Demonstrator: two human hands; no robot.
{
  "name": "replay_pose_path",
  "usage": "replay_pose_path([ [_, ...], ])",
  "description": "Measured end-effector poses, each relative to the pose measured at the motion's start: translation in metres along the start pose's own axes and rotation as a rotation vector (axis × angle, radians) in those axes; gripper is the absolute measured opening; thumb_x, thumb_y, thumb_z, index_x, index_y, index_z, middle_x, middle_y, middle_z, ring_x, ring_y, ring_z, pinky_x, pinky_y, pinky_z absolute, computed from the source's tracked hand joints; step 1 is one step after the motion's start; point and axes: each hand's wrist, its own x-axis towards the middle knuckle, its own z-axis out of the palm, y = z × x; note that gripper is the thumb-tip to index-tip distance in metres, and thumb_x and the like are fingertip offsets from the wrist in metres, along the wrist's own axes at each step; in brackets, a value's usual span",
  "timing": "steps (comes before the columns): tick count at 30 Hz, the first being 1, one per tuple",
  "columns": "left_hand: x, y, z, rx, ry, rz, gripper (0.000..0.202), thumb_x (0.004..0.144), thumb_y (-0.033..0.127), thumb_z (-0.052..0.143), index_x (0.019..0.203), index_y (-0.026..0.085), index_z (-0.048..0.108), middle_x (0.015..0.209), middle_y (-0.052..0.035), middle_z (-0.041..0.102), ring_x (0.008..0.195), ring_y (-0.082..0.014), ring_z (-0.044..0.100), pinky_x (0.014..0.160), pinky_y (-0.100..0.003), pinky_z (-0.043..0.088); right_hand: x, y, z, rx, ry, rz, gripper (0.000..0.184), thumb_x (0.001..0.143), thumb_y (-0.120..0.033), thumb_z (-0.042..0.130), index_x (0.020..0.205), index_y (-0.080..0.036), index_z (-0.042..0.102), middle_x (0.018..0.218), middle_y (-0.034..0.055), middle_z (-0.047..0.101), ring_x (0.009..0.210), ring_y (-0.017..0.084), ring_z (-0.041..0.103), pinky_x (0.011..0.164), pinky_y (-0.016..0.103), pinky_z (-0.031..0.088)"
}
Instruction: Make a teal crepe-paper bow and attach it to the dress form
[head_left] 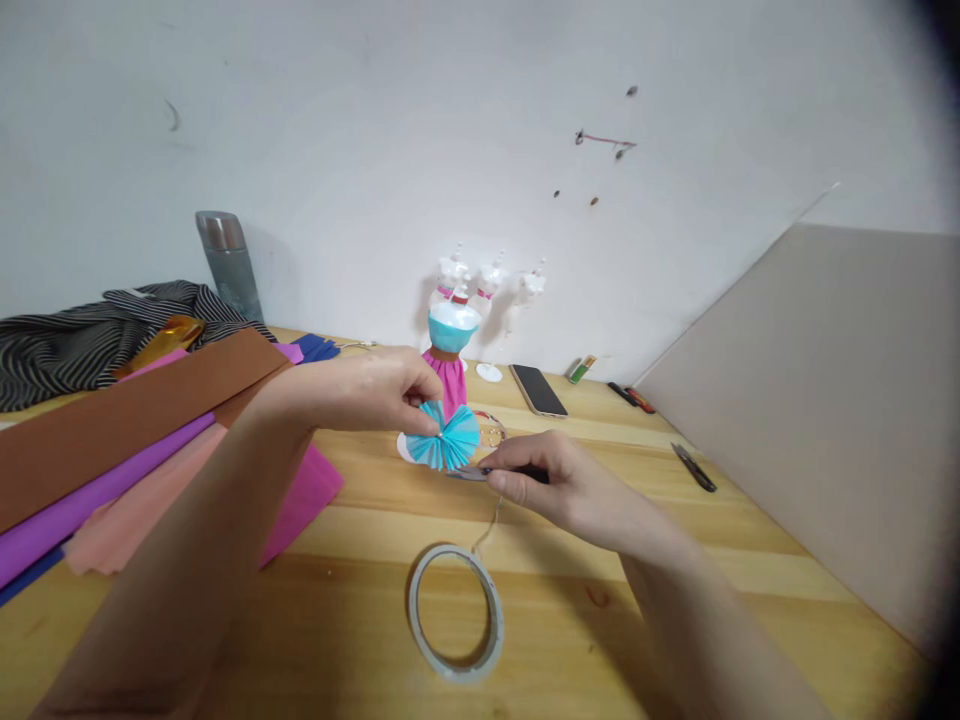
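Note:
My left hand (397, 392) pinches the pleated light-blue paper rosette (459, 432) near its centre, fingers pressed together from above. My right hand (551, 480) is closed around a small black-handled cutting tool (469, 474); its metal blade points left, at the lower edge of the rosette. Whether it is a knife or snips I cannot tell. Just behind the rosette stands a small dress form (453, 330) in a light-blue bodice and pink skirt. Nearer to me, a roll of tape (492, 600) lies on the wooden table.
Coloured paper strips (135, 425) and a striped cloth (60, 345) cover the left side, with a grey bottle (229, 265) behind. White mini mannequins (491, 280) stand by the wall. A phone (538, 390), a green item (582, 369) and black-handled snips (694, 468) lie to the right.

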Motion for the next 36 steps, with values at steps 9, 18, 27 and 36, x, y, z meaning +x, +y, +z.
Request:
replay_pose_path([
  [9,0.0,0.002,-0.001,-0.005,-0.003,0.018,0.013,0.078,0.022,0.053,0.067,0.017,0.057,0.062,0.0038,0.042,0.056,-0.0091,0.035,0.049,-0.025,0.024,0.002,0.0,0.001,-0.057,-0.057,-0.016,0.041,0.091,-0.045,0.045,0.06,-0.018,0.043,0.06,-0.0035,0.027,0.056,0.01,0.023,0.05,0.028,0.018],
  [18,0.001,0.001,0.0,-0.014,-0.008,0.02,0.014,0.077,0.021,0.053,0.064,0.017,0.054,0.063,0.0031,0.044,0.056,-0.0092,0.036,0.05,-0.025,0.024,0.002,-0.001,0.001,-0.048,-0.05,-0.016,0.043,0.09,-0.048,0.046,0.062,-0.016,0.05,0.058,-0.0035,0.029,0.055,0.01,0.024,0.05,0.027,0.019],
  [27,0.0,0.001,0.0,0.004,-0.013,0.012,0.01,0.076,0.021,0.054,0.069,0.017,0.06,0.061,0.0032,0.043,0.055,-0.0092,0.035,0.048,-0.025,0.022,0.001,0.003,0.002,-0.052,-0.063,-0.023,0.036,0.091,-0.041,0.049,0.069,-0.014,0.061,0.06,-0.0022,0.037,0.056,0.01,0.027,0.05,0.026,0.022],
  [36,0.003,0.003,0.001,0.032,-0.011,-0.015,0.013,0.077,0.023,0.054,0.066,0.017,0.059,0.059,0.0033,0.043,0.055,-0.0091,0.036,0.048,-0.024,0.023,-0.004,-0.001,-0.02,-0.07,0.095,0.034,0.033,0.084,-0.046,0.056,0.074,-0.016,0.065,0.057,-0.0017,0.041,0.053,0.011,0.03,0.048,0.026,0.023],
])
